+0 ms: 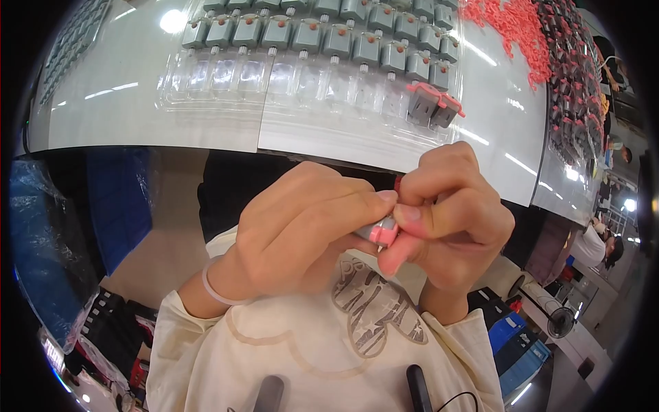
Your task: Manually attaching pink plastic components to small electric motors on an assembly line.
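The left hand (302,226) is holding a grey part (367,232) while the right hand (461,218) is resting, curled, against its pink strip (384,235) (whether gripping it, I cannot tell).

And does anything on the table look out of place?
Two pink-strapped grey housings sit askew at the near right of the clear tray, unlike the neat rows. Pink plastic pieces lie loosely heaped farther right, perhaps intentionally.
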`<action>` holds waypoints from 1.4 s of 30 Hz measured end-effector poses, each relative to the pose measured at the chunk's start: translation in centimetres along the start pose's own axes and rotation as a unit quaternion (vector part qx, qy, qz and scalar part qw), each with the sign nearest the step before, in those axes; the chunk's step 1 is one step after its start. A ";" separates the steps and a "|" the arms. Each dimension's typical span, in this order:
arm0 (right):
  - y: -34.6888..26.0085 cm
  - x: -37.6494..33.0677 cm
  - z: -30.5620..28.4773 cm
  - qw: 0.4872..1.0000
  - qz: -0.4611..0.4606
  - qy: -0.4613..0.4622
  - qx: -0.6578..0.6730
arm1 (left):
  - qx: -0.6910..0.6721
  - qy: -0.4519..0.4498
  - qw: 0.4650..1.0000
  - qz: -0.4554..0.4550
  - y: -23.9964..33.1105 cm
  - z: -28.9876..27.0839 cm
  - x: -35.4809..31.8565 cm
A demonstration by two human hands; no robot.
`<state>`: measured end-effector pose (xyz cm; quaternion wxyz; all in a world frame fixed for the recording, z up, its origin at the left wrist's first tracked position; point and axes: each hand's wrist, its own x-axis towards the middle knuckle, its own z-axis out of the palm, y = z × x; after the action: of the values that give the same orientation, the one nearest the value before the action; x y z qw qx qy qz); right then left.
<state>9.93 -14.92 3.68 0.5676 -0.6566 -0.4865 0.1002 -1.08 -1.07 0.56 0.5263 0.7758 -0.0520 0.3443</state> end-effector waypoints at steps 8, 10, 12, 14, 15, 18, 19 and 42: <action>0.0 -0.9 1.2 0.994 0.072 0.068 0.041 | 0.019 0.014 1.000 -0.004 -0.1 0.2 0.3; 0.3 -1.0 1.6 0.991 0.094 0.084 0.050 | 0.026 0.023 0.999 -0.010 -0.2 0.2 0.6; 0.5 -1.2 1.9 0.985 0.072 0.136 0.082 | 0.027 0.001 0.999 -0.043 -0.1 0.1 1.2; 0.6 -0.3 1.8 0.985 0.058 0.126 0.099 | 0.007 -0.024 0.999 -0.046 -0.3 -0.3 1.2; 0.6 0.1 1.7 0.985 0.044 0.118 0.115 | -0.015 -0.051 0.997 -0.048 -0.4 -0.6 1.2; 0.5 0.1 0.0 0.997 0.070 0.016 0.003 | -0.107 -0.060 0.977 -0.174 0.2 -0.5 0.6; 0.3 0.1 0.2 0.997 0.070 0.016 0.006 | -0.105 -0.060 0.977 -0.175 0.1 -0.4 0.3; 2.1 4.1 -1.2 0.941 0.066 -0.009 -0.330 | 0.048 -0.037 0.996 -0.070 -2.2 -3.1 0.8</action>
<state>13.96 -12.41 4.03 0.3062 -0.8370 -0.4529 -0.0224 -1.01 2.71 -0.04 0.5091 0.8138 -0.0004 0.2803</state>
